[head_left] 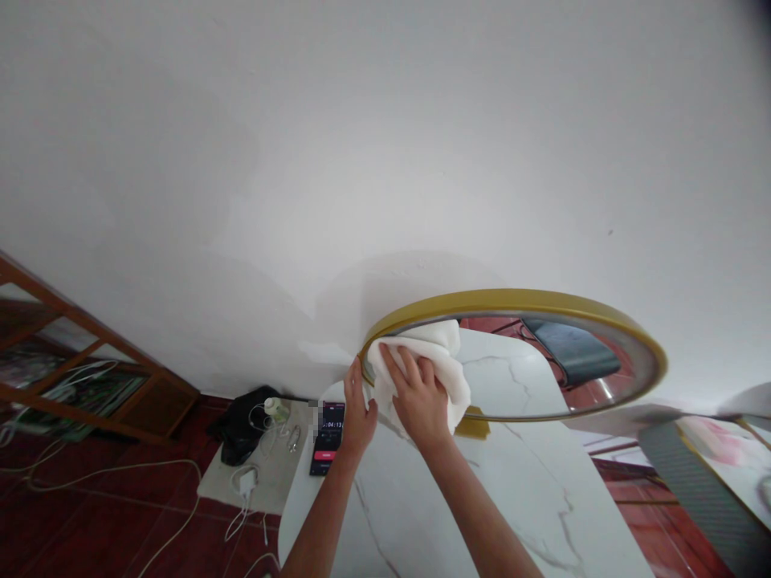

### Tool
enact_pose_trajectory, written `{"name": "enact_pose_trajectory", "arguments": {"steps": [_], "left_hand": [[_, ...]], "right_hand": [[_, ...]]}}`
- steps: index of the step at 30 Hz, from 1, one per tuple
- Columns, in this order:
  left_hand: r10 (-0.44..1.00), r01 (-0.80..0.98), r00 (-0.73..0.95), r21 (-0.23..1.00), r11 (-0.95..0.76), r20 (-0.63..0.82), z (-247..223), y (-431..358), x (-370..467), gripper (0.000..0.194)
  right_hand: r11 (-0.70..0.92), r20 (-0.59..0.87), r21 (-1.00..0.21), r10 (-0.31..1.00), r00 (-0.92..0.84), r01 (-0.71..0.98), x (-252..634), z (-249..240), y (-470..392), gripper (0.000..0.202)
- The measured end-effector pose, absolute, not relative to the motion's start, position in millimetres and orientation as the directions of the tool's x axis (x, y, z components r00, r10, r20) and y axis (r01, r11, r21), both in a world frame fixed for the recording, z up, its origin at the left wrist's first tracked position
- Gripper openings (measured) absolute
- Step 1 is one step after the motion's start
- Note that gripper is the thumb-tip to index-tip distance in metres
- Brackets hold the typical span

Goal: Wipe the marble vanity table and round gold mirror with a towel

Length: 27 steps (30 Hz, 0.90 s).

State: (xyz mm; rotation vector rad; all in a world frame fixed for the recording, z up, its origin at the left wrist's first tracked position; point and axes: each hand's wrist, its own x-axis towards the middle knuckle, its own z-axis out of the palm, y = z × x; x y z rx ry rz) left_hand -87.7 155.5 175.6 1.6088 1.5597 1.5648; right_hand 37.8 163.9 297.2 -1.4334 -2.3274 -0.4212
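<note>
A round mirror with a gold frame point(518, 301) stands on a white marbled table point(511, 498) near the wall. My right hand point(418, 393) presses a white cloth point(454, 377) against the left part of the mirror glass, fingers spread over the cloth. At the frame's left edge, my left hand point(360, 409) grips the rim, its fingers close together. The gold base point(473, 425) shows below the frame. A phone point(327, 440) with a lit timer screen lies on the table, left of my left hand.
Left of the table, a small pale surface point(277, 474) holds a black bag point(244, 421), a bottle point(275, 408) and white cables. A wooden shelf point(78, 361) stands at far left. A grey chair point(704, 490) is at the right.
</note>
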Motion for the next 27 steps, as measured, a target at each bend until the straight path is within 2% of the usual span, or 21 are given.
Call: {"name": "enact_pose_trajectory", "arguments": {"steps": [7,10,19,27], "left_hand": [[0.879,0.357,-0.299,0.898,-0.258,0.372,185.5,152.8,-86.4,0.082],[0.869,0.345,-0.316,0.899,-0.269,0.381,198.0,152.7,-90.8,0.079],[0.833,0.417,-0.25,0.832,-0.367,0.493,250.0,159.7,-102.6,0.063],[0.848,0.357,-0.256,0.861,-0.363,0.464,252.5,156.5,-95.5,0.07]], "right_hand": [[0.552,0.407,0.107,0.735,-0.543,0.827,35.9,274.7,165.3,0.074],[0.52,0.421,0.109,0.748,-0.514,0.847,38.7,278.0,165.4,0.075],[0.369,0.568,0.077,0.747,-0.345,0.926,56.7,340.4,160.0,0.077],[0.553,0.411,0.14,0.722,-0.557,0.821,41.0,307.6,163.5,0.073]]}}
